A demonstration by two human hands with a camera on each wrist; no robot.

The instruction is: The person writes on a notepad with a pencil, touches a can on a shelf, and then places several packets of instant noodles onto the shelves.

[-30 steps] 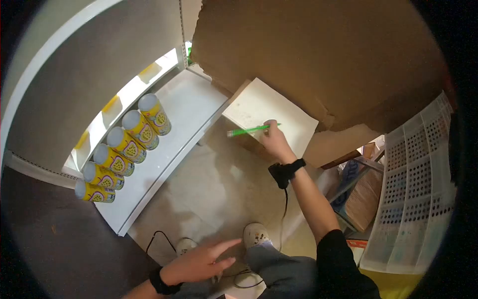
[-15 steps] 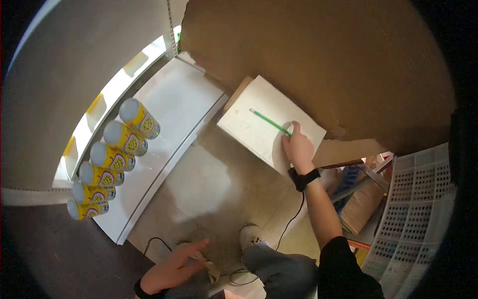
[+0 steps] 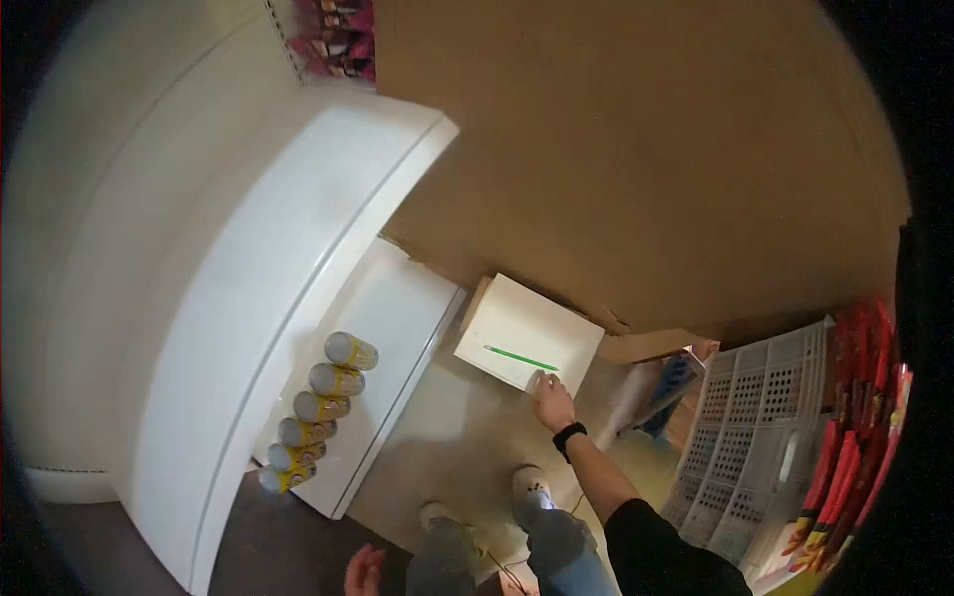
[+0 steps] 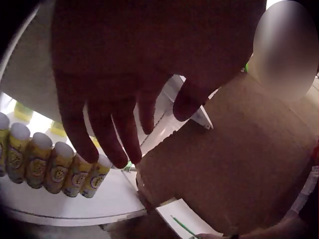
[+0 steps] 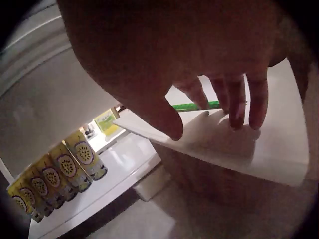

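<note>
Just beside green pen [image 3: 520, 358], right hand [image 3: 552, 402]

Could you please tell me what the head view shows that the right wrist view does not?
Only the head view shows the left hand, holding nothing, the white perforated crates and the red packets. Only the right wrist view shows the fingertips resting on the white board beside the green pen, not gripping it. Both show the right hand, board, pen and the yellow cans on the white shelf.
</note>
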